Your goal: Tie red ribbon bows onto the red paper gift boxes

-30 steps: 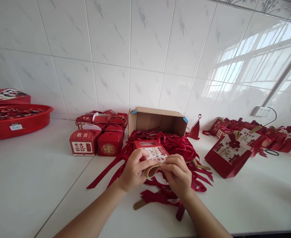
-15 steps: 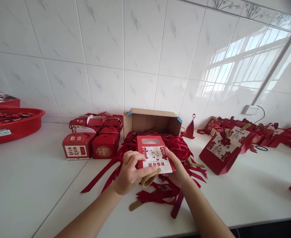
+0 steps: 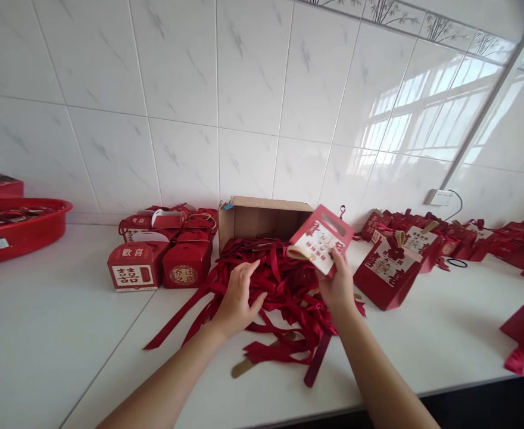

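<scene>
My right hand point(image 3: 337, 285) grips a red gift box point(image 3: 320, 243) by its lower right side. The box is tilted, with a white printed label, a clear window at its top and a tan strap on its left end. My left hand point(image 3: 237, 300) holds nothing, its fingers apart, over the left part of a heap of dark red ribbons point(image 3: 284, 319). These ribbons spill out of an open cardboard box point(image 3: 262, 217) onto the table. Part of the cardboard box's right side is hidden behind the held gift box.
Small red boxes point(image 3: 133, 266) stand left of the ribbons. Farther left is a red basin point(image 3: 30, 241) with wrapped pieces in it. Right of my hand stands a red gift box with a bow point(image 3: 387, 271), with several more behind it along the tiled wall point(image 3: 181, 71).
My left hand has let go of the gift box and moved off it. My right hand has carried the box up and to the right, turning it.
</scene>
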A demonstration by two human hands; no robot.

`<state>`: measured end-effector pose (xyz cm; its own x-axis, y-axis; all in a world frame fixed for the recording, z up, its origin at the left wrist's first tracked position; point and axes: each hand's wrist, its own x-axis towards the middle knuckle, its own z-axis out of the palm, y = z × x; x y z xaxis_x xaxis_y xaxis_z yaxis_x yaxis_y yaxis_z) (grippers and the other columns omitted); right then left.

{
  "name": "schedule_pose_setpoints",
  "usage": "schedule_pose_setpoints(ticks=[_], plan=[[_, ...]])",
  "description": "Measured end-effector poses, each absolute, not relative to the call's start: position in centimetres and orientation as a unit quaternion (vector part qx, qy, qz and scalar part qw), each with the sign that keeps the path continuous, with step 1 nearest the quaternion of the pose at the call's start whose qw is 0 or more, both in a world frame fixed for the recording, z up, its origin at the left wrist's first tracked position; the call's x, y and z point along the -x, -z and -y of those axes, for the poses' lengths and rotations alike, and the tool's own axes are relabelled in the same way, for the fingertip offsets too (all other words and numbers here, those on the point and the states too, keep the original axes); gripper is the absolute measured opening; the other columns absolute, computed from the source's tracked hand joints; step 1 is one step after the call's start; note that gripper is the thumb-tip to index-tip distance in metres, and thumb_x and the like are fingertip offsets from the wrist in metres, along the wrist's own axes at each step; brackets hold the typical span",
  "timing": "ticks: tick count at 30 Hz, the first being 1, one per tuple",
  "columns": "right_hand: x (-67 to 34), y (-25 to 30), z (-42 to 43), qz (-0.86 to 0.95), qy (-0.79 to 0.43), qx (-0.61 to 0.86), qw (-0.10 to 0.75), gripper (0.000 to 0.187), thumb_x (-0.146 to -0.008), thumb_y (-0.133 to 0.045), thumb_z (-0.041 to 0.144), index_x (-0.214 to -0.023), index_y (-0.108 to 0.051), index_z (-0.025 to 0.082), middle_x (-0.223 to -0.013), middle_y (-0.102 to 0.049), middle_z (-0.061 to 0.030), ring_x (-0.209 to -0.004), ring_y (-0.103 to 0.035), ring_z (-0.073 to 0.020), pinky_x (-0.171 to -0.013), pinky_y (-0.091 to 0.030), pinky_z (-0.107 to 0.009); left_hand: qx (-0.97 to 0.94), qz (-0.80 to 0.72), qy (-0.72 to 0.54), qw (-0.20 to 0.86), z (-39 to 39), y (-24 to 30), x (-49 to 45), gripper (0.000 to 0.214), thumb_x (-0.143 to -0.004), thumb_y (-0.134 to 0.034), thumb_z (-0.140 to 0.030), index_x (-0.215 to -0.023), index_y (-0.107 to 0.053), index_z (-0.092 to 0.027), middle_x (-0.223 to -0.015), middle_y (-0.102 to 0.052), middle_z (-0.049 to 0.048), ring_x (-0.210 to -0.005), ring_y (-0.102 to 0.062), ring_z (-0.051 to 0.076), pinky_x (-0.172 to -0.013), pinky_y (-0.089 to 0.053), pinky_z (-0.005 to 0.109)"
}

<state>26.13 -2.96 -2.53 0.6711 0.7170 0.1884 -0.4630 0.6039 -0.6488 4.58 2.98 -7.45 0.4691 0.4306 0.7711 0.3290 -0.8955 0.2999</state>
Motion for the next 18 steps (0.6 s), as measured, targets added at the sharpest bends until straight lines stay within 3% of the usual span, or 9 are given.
schedule_pose_setpoints(ticks=[2, 5, 8, 11, 14, 18], plan=[[-28.9, 2.1, 2.2, 0.176, -0.328, 0.253, 0.893, 0.03, -0.071, -0.07, 0.027, -0.097, -0.056, 0.023, -0.089, -0.067, 0.0037, -0.068, -0.064, -0.0079, -0.052, -0.052, -0.015, -0.866, -0.226, -0.44, 0.071, -3.3, 7.9, -4.6, 0.068, -0.085, -0.054, -0.019, -0.143, -0.02, -0.025, -0.127, -0.036, 0.0147, -0.121, -0.041, 0.028, -0.098, -0.043, 0.049], [-32.8, 1.7, 1.1, 0.129, -0.361, 0.226, 0.896, 0.018, -0.073, -0.066, 0.02, -0.085, -0.054, 0.018, -0.069, -0.061, 0.0061, -0.043, -0.048, -0.0014, -0.037, -0.04, -0.009, -0.871, -0.235, -0.424, 0.081, -3.9, 8.5, -4.8, 0.067, -0.085, -0.053, -0.018, -0.142, -0.02, -0.026, -0.128, -0.036, 0.0149, -0.116, -0.045, 0.027, -0.098, -0.043, 0.051], [-35.4, 2.1, 0.3, 0.118, -0.38, 0.222, 0.89, 0.013, -0.076, -0.062, 0.019, -0.084, -0.052, 0.017, -0.067, -0.059, 0.0044, -0.04, -0.042, -0.0006, -0.033, -0.033, -0.008, -0.864, -0.244, -0.427, 0.106, -4.5, 9.2, -5.0, 0.071, -0.083, -0.054, -0.015, -0.142, -0.015, -0.026, -0.13, -0.033, 0.0155, -0.109, -0.049, 0.025, -0.097, -0.043, 0.052], [-36.7, 3.3, -0.1, 0.107, -0.38, 0.214, 0.894, 0.008, -0.085, -0.051, 0.025, -0.09, -0.052, 0.018, -0.08, -0.064, -0.0003, -0.051, -0.054, -0.0038, -0.041, -0.043, -0.012, -0.859, -0.25, -0.423, 0.143, -4.8, 9.7, -5.1, 0.075, -0.082, -0.053, -0.013, -0.142, -0.011, -0.029, -0.13, -0.032, 0.0139, -0.103, -0.05, 0.021, -0.096, -0.045, 0.05], [-37.4, 4.7, -0.3, 0.106, -0.394, 0.22, 0.886, 0.027, -0.091, -0.037, 0.043, -0.1, -0.05, 0.021, -0.097, -0.066, -0.0069, -0.077, -0.065, -0.0146, -0.052, -0.052, -0.024, -0.856, -0.266, -0.411, 0.165, -4.9, 9.9, -5.1, 0.074, -0.083, -0.053, -0.015, -0.141, -0.012, -0.032, -0.13, -0.032, 0.0121, -0.103, -0.049, 0.021, -0.097, -0.044, 0.049], [-38.2, 6.0, -0.4, 0.132, -0.411, 0.229, 0.872, 0.039, -0.09, -0.035, 0.05, -0.119, -0.041, 0.025, -0.116, -0.062, -0.0085, -0.1, -0.064, -0.0209, -0.061, -0.053, -0.032, -0.852, -0.281, -0.404, 0.178, -5.1, 10.1, -5.2, 0.07, -0.083, -0.053, -0.017, -0.14, -0.014, -0.032, -0.129, -0.031, 0.0112, -0.104, -0.048, 0.021, -0.097, -0.044, 0.047]])
